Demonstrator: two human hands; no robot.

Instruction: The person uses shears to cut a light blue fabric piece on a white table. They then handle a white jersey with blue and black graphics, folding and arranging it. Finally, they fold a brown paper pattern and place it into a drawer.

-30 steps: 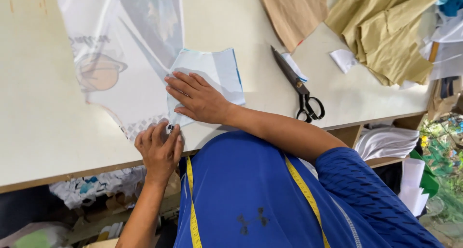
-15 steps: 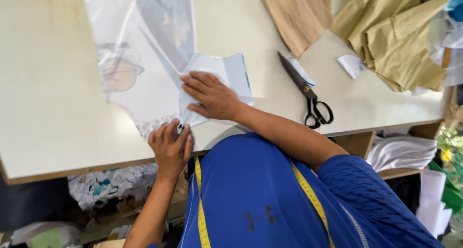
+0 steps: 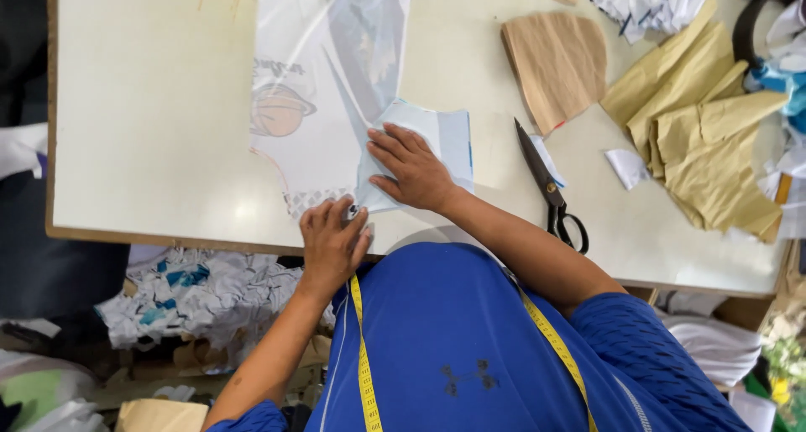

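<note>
A white printed fabric piece [image 3: 323, 104] with an orange ball design lies on the cream table [image 3: 151, 104]. On its lower right part rests a pale blue pattern piece [image 3: 437, 138]. My right hand [image 3: 411, 170] lies flat on that pattern piece with fingers spread, pressing it down. My left hand [image 3: 332, 240] is at the table's near edge, just below the pattern's lower corner. Its fingers are curled around a small marking tool [image 3: 353, 209] whose tip touches the fabric. A yellow tape measure [image 3: 363, 356] hangs over my blue shirt.
Black scissors [image 3: 550, 188] lie shut to the right of the pattern. Beyond them are a tan fabric piece [image 3: 558, 58], folded yellow-brown pieces [image 3: 705, 138] and a small white scrap [image 3: 625, 167]. Printed fabric offcuts [image 3: 201, 293] are heaped below the table edge at left.
The view has slid so the table sits further right and lower. Both hands keep their places on the pattern and fabric.
</note>
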